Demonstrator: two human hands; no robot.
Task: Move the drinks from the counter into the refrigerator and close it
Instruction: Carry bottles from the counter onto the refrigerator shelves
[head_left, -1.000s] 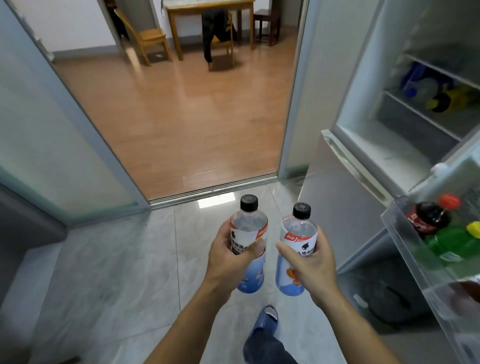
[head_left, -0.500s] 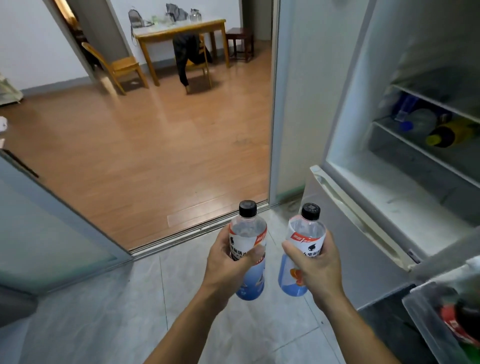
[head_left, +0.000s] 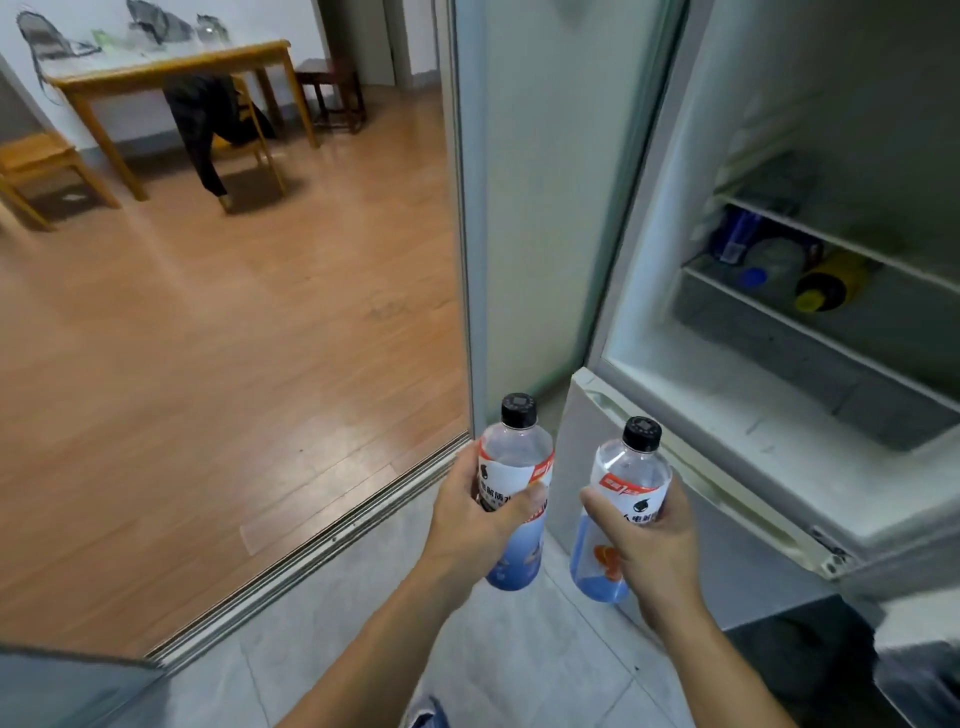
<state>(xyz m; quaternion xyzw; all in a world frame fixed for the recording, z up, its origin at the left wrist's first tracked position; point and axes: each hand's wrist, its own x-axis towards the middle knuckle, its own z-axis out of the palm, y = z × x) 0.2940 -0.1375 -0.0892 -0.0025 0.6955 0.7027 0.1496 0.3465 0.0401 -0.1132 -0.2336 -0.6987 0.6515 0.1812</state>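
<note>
My left hand (head_left: 478, 525) grips a clear bottle (head_left: 514, 462) with a black cap, a white label and a blue bottom. My right hand (head_left: 652, 545) holds a second bottle of the same kind (head_left: 631, 473), also upright. Both bottles are low in the middle of the head view, just left of the open refrigerator (head_left: 727, 426). Inside it, a wire shelf (head_left: 831, 239) carries a yellow-capped bottle (head_left: 826, 283), a blue-capped bottle (head_left: 769, 265) and a blue item, all lying down. The white floor of the compartment below that shelf is bare.
A sliding glass door frame (head_left: 462, 208) stands left of the refrigerator, with its floor track (head_left: 311, 551) running across. Beyond lies a wooden floor with a table (head_left: 171, 67), chairs and a stool. Grey tiles are underfoot. The refrigerator's door edge (head_left: 914, 670) shows at the lower right.
The view has swung up and to the right, so the refrigerator interior fills more of the frame and the door rack of drinks has left the view. Both hands keep their bottles.
</note>
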